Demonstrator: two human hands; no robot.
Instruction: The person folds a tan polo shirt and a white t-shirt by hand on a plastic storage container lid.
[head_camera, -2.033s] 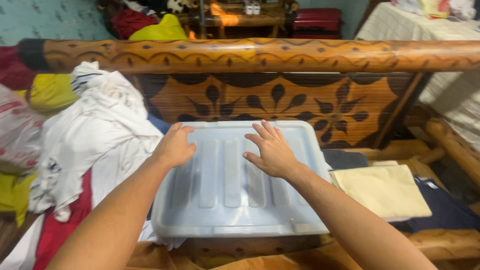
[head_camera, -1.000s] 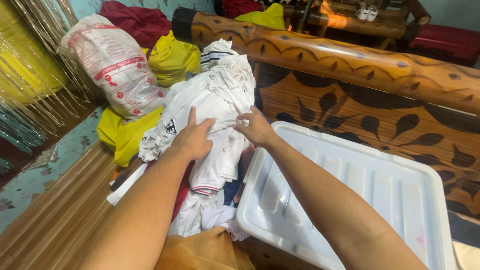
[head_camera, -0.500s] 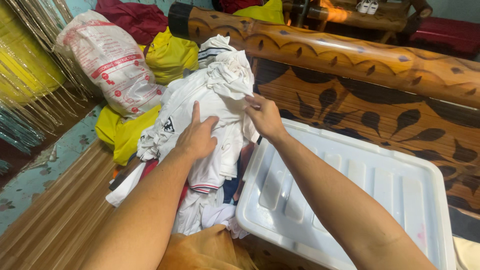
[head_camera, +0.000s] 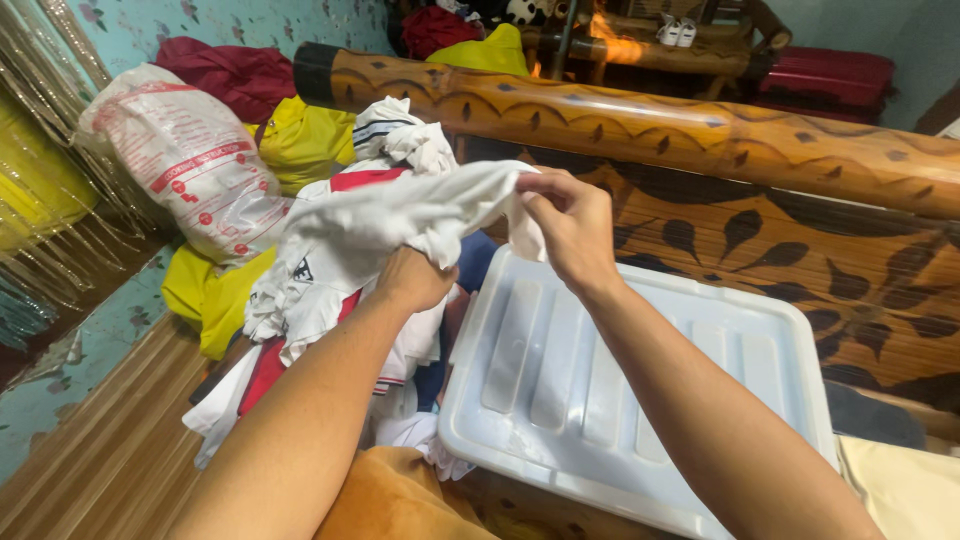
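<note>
Sack of whitish plastic with red print (head_camera: 185, 160) sits at upper left, bulging, leaning on yellow (head_camera: 300, 140) and dark red cloth (head_camera: 235, 75). Below it a heap of white and red clothes (head_camera: 310, 300) spills toward the striped wooden floor (head_camera: 110, 440). A pale blue ribbed plastic bin lid (head_camera: 620, 390) fills the lower middle, just right of the heap. Behind runs a carved brown wooden rail (head_camera: 650, 125) over a leaf-patterned panel (head_camera: 760, 250).

My left hand (head_camera: 415, 275) and right hand (head_camera: 565, 225) are both clamped on a white cloth garment (head_camera: 400, 215), lifted at centre above the heap; its long axis runs left to right, rising slightly toward my right hand.
</note>
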